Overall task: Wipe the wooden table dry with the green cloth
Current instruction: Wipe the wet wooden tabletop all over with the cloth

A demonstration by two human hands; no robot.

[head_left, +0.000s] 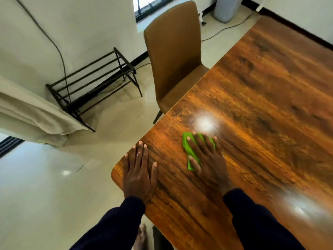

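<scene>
Fingers (199, 145) of the right hand (207, 159) are spread wide and pressed flat on the green cloth (191, 151), pinning it to the wooden table (261, 105) rather than gripping it; the thumb lies along the cloth's near-left edge and the palm covers most of its right side. Green fabric shows between and to the left of the fingers, so the cloth looks folded into a small pad not much wider than the hand. It lies near the table's left edge, a little in from the rounded near corner, just below a bright glare spot on the varnish. At that corner the left hand (139, 170) rests flat on bare wood with fingers extended and close together, holding nothing, apparently bracing the body. To wipe well, the person would likely do best to keep even palm pressure so the pad slides without bunching, work in overlapping strokes along the grain toward the far end, and refold once the pad is damp. Whether any moisture remains cannot be told, since the sheen may be only reflection. A tan chair (173, 56) stands tucked against the left edge, and most of the surface to the right lies beyond the pad.
</scene>
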